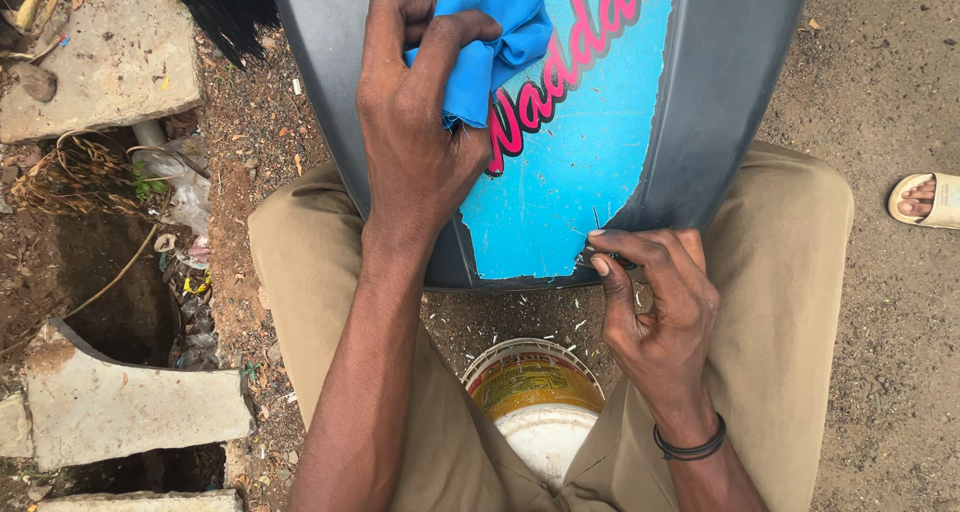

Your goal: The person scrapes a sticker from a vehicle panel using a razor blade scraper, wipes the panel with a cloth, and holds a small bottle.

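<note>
Grey vehicle panel with a bright blue sticker bearing pink lettering stands upright between my knees, its lower edge resting near the ground just in front of me. My left hand is curled shut around a bunched blue cloth, pressing it against the upper left part of the sticker, where the blue film meets bare grey. My right hand is closed in a pinch at the bottom edge of the panel, thumb and fingers gripping a thin blade whose narrow tip pokes up against the sticker's lower right corner; most of the tool is hidden in my fingers, so I cannot tell its exact kind. A black band circles my right wrist. My khaki trousers frame the panel on both sides. Below it, between my legs, sits a round white bucket with a yellow label, and small pale shavings lie scattered on the dirt around it. To my left are broken concrete slabs and litter beside a hollow in the soil. At the far right edge, another person's foot in a pale sandal rests on the bare ground
</note>
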